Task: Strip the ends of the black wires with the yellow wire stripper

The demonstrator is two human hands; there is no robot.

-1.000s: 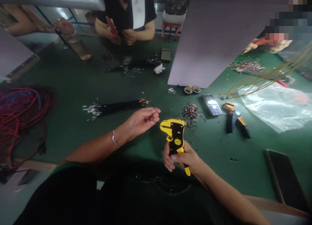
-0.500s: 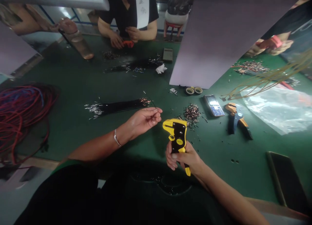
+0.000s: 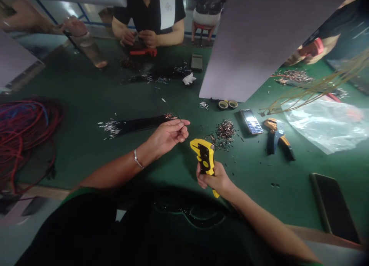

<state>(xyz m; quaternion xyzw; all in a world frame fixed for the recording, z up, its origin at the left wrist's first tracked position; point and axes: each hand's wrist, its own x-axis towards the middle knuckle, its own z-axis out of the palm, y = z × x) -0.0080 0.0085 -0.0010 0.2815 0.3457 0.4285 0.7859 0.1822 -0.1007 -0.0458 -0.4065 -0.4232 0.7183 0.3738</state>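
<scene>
My right hand (image 3: 215,179) is closed around the handles of a yellow and black wire stripper (image 3: 204,156), held upright with its jaws pointing left. My left hand (image 3: 169,135) pinches a thin black wire (image 3: 172,110) between thumb and fingers, just left of the stripper's jaws. The wire's far end rises away over the table. A bundle of black wires with bare metal ends (image 3: 135,124) lies on the green table (image 3: 86,143) just beyond my left hand. A small heap of cut wire ends (image 3: 224,130) sits right of the stripper.
A phone (image 3: 250,121), another orange and blue stripper (image 3: 276,137), two tape rolls (image 3: 227,104) and a plastic bag (image 3: 325,123) lie to the right. Red cable coils (image 3: 23,131) lie at the left. A dark tablet (image 3: 334,208) is near the right edge. Other people work across the table.
My right hand has squeezed the stripper's handles together and drawn it slightly down and left. My left hand has shifted a little farther from me with the wire. The person opposite set a red tool down.
</scene>
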